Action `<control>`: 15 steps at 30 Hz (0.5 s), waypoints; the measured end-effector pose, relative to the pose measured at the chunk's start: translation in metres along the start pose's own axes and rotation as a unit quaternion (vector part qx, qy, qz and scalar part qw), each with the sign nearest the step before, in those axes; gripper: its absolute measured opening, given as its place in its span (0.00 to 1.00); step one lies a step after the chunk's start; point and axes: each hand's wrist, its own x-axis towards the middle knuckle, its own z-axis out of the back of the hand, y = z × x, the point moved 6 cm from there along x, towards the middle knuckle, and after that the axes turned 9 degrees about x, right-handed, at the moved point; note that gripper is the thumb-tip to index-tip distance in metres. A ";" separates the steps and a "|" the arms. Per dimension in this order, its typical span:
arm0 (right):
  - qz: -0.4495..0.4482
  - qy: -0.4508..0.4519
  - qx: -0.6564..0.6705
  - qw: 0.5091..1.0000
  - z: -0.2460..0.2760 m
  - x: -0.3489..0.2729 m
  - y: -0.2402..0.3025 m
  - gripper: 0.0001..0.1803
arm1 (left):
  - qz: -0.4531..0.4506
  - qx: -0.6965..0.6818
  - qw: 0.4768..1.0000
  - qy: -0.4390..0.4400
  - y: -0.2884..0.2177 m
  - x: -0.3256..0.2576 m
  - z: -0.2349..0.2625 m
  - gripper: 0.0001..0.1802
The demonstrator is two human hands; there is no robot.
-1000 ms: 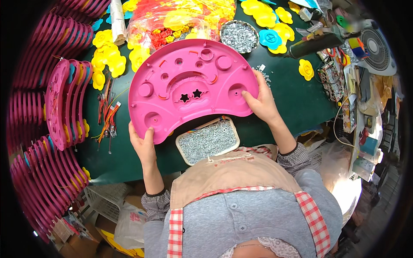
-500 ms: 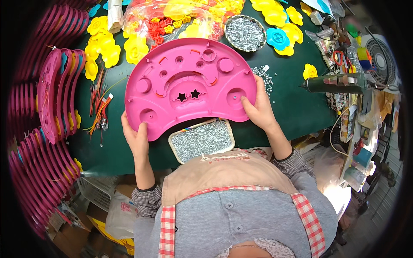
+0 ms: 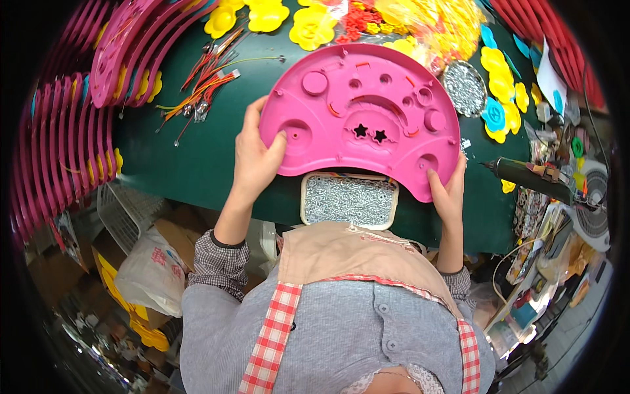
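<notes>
A pink arched plastic panel (image 3: 335,148), with two star-shaped holes and several round recesses, is held above the table between my hands. My left hand (image 3: 258,154) grips its left end, thumb on top near a recess and fingers underneath. At the lower right end my right hand (image 3: 448,190) has the same kind of hold, its thumb by the other recess. Just below the panel's inner curve, a shallow tray of small metal screws (image 3: 348,200) rests at the table's near edge.
Stacked pink panels (image 3: 72,141) fill the left side. Wires with small parts (image 3: 205,88) lie on the green table (image 3: 197,177). Behind the panel are yellow flower-shaped pieces (image 3: 312,27) and a round dish of metal parts (image 3: 464,88). A dark power tool (image 3: 528,177) and fan (image 3: 594,203) are right.
The panel has tipped the other way: its left end is now higher and its right end lower. The whole view has shifted and turned. Both hands keep their hold.
</notes>
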 end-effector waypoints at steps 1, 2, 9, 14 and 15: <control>0.001 0.006 -0.005 1.000 0.001 -0.002 -0.001 0.35 | 0.017 -0.007 1.000 -0.003 0.002 -0.006 -0.001 0.31; 0.003 0.012 -0.011 1.000 0.002 -0.003 -0.001 0.35 | 0.000 0.005 1.000 -0.017 0.008 -0.009 -0.002 0.31; 0.017 0.045 -0.036 0.998 0.002 0.003 0.003 0.35 | 0.020 -0.018 1.000 -0.003 0.025 -0.011 -0.007 0.30; 0.026 0.044 -0.041 0.998 0.005 0.003 0.002 0.36 | 0.038 -0.013 0.998 0.038 0.025 -0.006 -0.009 0.32; 0.016 0.043 -0.033 0.998 0.005 0.003 0.002 0.36 | -0.002 0.049 0.999 0.018 0.023 -0.006 -0.008 0.34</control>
